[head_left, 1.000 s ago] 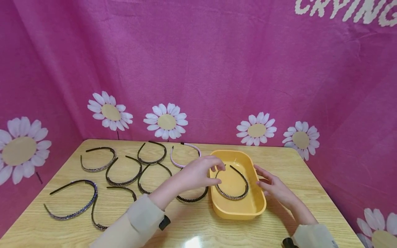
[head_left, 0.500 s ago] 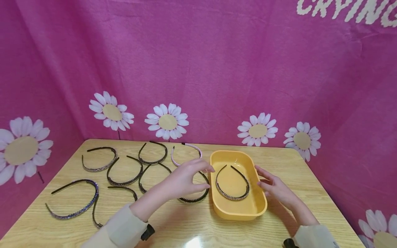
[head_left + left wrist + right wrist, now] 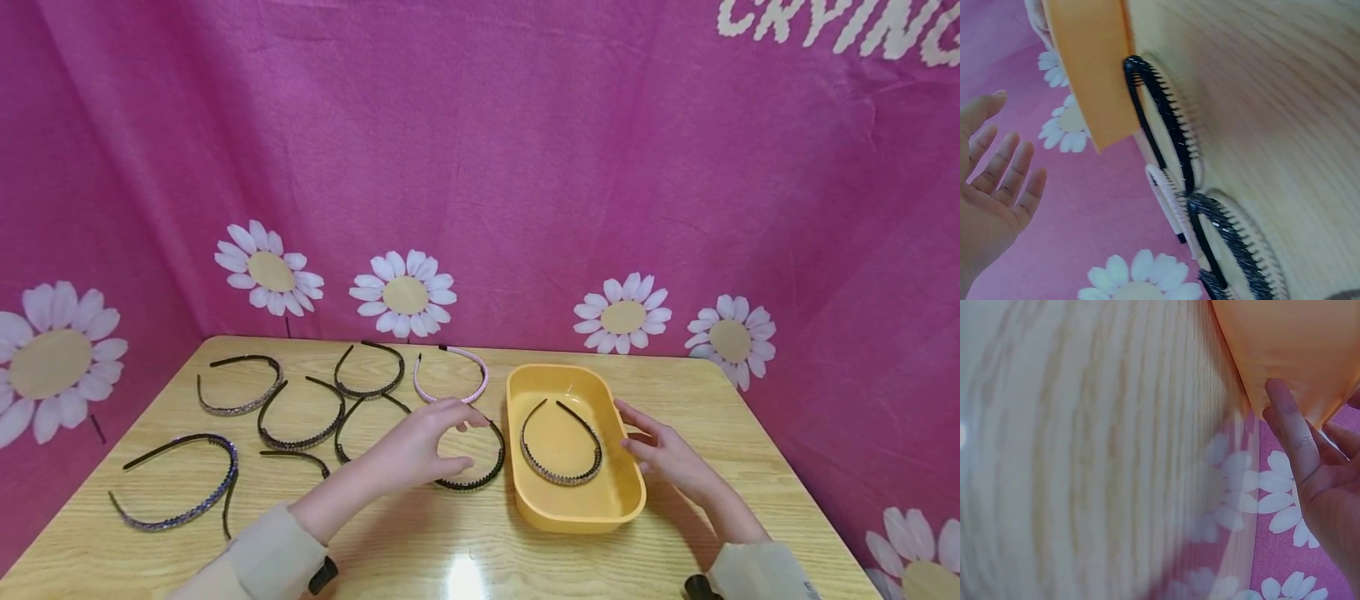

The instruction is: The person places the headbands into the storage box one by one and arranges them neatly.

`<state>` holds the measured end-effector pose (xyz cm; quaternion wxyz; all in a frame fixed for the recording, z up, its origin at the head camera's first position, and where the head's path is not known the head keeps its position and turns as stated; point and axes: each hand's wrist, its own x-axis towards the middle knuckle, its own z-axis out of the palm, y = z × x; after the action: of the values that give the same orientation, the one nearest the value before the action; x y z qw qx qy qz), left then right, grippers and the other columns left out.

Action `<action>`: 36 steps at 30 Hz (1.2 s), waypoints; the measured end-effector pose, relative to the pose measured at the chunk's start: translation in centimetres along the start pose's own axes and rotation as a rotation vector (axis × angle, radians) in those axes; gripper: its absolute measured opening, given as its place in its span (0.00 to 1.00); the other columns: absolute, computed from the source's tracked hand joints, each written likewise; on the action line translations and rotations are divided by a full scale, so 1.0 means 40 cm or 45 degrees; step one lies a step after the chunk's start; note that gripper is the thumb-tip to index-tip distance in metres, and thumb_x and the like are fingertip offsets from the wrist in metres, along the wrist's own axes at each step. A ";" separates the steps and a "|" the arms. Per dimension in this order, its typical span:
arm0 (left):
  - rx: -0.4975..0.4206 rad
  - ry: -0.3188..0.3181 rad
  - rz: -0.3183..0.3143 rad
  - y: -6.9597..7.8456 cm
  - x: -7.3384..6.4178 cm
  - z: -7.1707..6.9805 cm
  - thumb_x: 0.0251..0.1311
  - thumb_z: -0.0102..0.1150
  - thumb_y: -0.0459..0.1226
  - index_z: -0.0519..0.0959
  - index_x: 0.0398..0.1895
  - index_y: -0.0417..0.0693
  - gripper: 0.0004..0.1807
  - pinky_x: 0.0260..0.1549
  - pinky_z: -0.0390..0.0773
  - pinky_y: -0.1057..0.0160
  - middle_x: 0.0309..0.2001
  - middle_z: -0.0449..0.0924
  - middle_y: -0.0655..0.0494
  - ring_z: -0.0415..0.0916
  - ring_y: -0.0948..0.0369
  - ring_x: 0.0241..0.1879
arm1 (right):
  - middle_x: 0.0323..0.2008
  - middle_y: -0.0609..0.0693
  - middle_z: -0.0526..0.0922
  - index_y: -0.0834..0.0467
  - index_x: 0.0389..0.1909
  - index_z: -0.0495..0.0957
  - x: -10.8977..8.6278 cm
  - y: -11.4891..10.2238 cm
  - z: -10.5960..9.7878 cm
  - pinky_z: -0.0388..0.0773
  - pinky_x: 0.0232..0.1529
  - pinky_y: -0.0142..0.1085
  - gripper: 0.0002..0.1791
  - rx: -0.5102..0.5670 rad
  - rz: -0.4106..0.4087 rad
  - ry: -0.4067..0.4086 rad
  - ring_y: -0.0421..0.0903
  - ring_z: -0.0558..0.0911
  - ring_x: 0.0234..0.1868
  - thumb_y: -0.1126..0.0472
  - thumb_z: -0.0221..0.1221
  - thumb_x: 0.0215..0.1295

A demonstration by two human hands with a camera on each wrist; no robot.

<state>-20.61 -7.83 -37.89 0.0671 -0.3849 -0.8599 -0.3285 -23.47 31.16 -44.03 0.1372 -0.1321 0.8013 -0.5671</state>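
Note:
My left hand (image 3: 416, 446) is held above the table with thumb and fingers apart and nothing between them. Closest to it is a black toothed headband (image 3: 468, 485), partly hidden behind the fingers. In the left wrist view the same hand (image 3: 997, 194) appears with spread, relaxed fingers, away from the black headband (image 3: 1169, 115). A yellow plastic box (image 3: 577, 525) stands right of centre, with one glittery dark headband (image 3: 562, 478) lying inside. My right hand (image 3: 667, 454) rests loosely extended fingers against the box's right side; the right wrist view shows a finger (image 3: 1291, 428) on its wall.
Several more headbands lie on the left half of the wooden table (image 3: 540, 567), including a blue glittery one (image 3: 202, 507) and a pink one (image 3: 486, 375). Some touch or overlap. A magenta cloth (image 3: 480, 167) with daisies hangs close behind the table.
My left hand has drawn back leftward from over the box to above the black headband, its fingers staying apart. The headband in the box and my right hand have hardly moved.

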 end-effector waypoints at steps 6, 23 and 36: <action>0.027 -0.045 -0.024 -0.025 -0.011 0.004 0.46 0.71 0.35 0.76 0.53 0.50 0.27 0.49 0.75 0.60 0.50 0.77 0.59 0.74 0.59 0.47 | 0.70 0.67 0.50 0.55 0.74 0.47 0.000 0.001 0.001 0.82 0.39 0.42 0.35 -0.012 0.002 0.009 0.55 0.72 0.58 0.61 0.51 0.69; 0.068 -0.307 0.006 -0.105 -0.018 0.057 0.47 0.70 0.34 0.75 0.53 0.46 0.26 0.48 0.75 0.64 0.49 0.78 0.55 0.75 0.58 0.47 | 0.70 0.67 0.49 0.56 0.74 0.46 -0.004 -0.005 0.005 0.82 0.40 0.39 0.35 -0.020 0.009 0.016 0.57 0.70 0.60 0.62 0.50 0.70; -0.017 -0.482 -0.019 -0.150 -0.011 0.089 0.44 0.71 0.32 0.78 0.46 0.47 0.22 0.43 0.76 0.69 0.38 0.80 0.58 0.75 0.65 0.39 | 0.70 0.67 0.49 0.55 0.74 0.47 -0.003 -0.003 0.003 0.82 0.36 0.39 0.35 -0.035 0.012 0.022 0.52 0.72 0.58 0.62 0.50 0.70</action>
<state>-24.05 -8.85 -43.90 -0.1008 -0.4338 -0.8578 -0.2566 -23.30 31.06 -43.95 0.1313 -0.1254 0.8108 -0.5565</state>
